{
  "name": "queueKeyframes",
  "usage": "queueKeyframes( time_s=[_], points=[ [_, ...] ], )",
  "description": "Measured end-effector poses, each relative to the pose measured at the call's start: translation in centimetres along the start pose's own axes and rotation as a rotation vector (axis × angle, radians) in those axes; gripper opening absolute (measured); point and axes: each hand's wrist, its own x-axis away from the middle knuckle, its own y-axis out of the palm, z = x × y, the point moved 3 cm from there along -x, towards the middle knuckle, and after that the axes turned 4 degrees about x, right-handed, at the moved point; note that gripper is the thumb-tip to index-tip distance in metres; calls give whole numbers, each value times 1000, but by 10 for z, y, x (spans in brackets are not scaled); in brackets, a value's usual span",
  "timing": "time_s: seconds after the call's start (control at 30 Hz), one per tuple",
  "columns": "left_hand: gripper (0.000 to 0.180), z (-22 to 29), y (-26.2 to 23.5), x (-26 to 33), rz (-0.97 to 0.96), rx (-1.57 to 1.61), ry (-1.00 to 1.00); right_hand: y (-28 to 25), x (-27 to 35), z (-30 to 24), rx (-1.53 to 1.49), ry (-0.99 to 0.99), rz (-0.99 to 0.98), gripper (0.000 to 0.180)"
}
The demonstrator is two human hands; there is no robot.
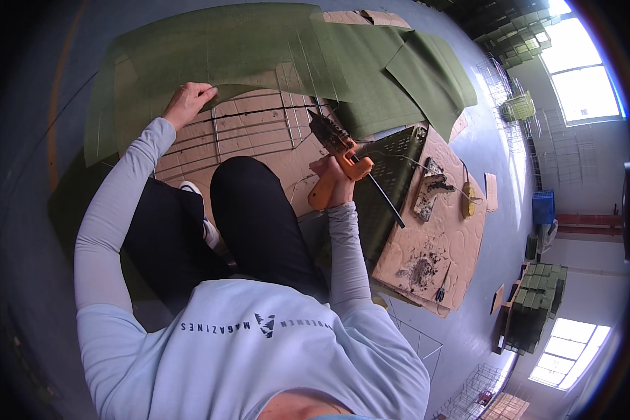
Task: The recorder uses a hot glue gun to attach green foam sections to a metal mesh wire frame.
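Observation:
My left hand pinches the near edge of a sheer green mesh sheet, lifting it a little off the wire frame under it. That metal wire frame lies on brown cardboard, and a dark line of glue runs along one of its bars. In my right hand is an orange glue gun, its nozzle end crusted with black residue. A black glue stick pokes out of its back. The gun's tip is close to the frame, by the sheet's edge; whether they touch I cannot tell.
More green sheeting spreads at the upper right. Beside my right arm, cardboard on a green perforated crate bears a glue-stained block and a yellow power socket with a cord. Stacked green boxes and a blue crate stand farther right.

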Motion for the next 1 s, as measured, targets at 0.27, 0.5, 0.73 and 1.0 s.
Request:
queueKeyframes(
  time_s=[0.27, 0.5, 0.73, 1.0],
  points=[
    [29, 3, 9, -9, 22, 33, 112, -12, 7, -12, -19, 9, 131, 19],
    [30, -17, 4, -4, 23, 84, 160, -55, 28, -19, -269, -140, 178, 21],
    [31, -2, 7, 1, -29, 103, 138, -172, 67, -79, -302, -377, 547, 42],
    [27, -7, 7, 3, 35, 54, 189, -260, 62, -58, -346, -345, 741, 38]
  ],
)
